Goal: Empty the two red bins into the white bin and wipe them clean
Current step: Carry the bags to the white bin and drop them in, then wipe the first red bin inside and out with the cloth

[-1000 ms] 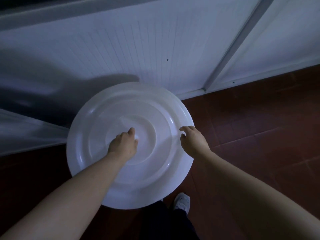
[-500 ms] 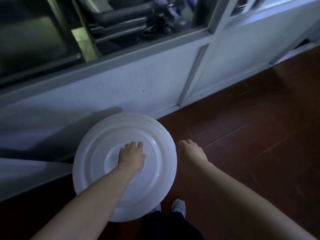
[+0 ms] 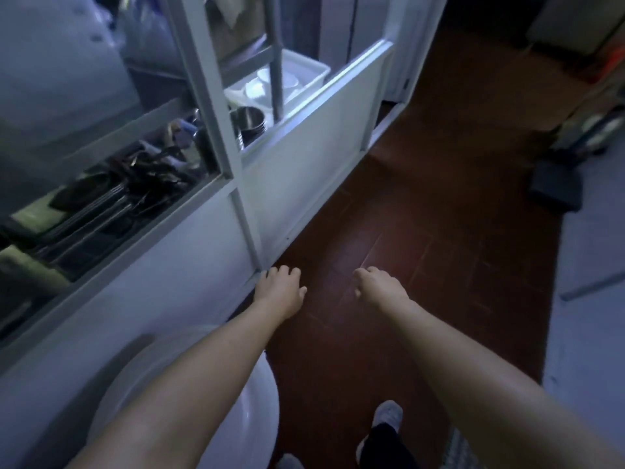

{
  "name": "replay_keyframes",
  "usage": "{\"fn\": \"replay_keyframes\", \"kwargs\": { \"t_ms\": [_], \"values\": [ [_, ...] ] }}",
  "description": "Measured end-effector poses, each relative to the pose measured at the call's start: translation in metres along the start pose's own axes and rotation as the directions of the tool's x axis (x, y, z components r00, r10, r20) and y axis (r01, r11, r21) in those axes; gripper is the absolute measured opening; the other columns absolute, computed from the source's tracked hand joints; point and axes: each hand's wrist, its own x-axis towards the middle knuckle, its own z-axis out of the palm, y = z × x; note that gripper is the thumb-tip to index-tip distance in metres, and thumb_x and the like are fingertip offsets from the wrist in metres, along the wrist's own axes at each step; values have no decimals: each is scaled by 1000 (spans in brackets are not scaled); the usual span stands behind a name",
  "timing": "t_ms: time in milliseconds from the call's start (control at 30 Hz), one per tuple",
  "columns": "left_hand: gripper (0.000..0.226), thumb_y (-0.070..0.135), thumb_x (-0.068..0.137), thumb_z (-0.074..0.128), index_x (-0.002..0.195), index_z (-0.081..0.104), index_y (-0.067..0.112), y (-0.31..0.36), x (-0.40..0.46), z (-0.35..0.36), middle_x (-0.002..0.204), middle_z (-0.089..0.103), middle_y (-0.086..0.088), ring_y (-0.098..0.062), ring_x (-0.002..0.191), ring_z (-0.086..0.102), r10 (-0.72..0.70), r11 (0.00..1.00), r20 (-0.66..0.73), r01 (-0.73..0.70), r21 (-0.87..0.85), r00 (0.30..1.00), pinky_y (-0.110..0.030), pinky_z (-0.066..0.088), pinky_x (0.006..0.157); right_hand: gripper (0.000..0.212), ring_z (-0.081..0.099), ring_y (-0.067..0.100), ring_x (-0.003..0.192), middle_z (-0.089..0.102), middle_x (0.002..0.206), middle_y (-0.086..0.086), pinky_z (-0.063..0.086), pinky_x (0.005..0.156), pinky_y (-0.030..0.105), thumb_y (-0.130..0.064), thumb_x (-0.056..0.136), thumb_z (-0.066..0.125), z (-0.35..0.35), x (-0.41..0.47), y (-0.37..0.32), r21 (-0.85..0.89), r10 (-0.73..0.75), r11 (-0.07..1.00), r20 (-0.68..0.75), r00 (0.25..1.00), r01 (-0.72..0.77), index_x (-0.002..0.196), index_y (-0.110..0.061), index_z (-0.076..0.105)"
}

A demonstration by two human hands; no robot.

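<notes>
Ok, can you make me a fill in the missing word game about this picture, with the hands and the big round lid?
1. The big round lid is coloured ____.
2. The left hand and the right hand are both holding ____.
3. The floor is a dark ____ colour.
4. The lid lies under the ____ forearm.

Missing words: white; nothing; red; left

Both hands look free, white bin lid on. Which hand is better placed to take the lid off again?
Left, probably. The left hand is empty, its forearm crossing directly over the white lid at lower left. The right hand, also empty, hangs over bare red floor, farther away.
</notes>
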Motion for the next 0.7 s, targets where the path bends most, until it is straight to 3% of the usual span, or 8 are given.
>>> {"fn": "replay_keyframes", "kwargs": {
  "t_ms": [333, 700],
  "values": [
    [44, 51, 96, 39, 125, 52, 20, 201, 121, -123, 126, 55, -7, -32, 118, 51, 248, 967, -114, -239, 87, 962, -44, 40, 99, 43, 55, 30, 122, 53, 137, 7, 48, 100, 44, -34, 99, 46, -133, 7, 217, 191, 243, 958, -152, 958, -213, 141, -23, 49],
    [44, 50, 95, 41, 130, 51, 25, 354, 260, -230, 130, 55, -4, -30, 122, 49, 326, 945, -172, -316, 84, 930, -43, 39, 101, 44, 57, 25, 117, 53, 138, 4, 53, 93, 42, -31, 101, 45, -246, 68, 404, 290, 359, 913, -237, 903, -288, 144, -24, 48]
  ]
}}
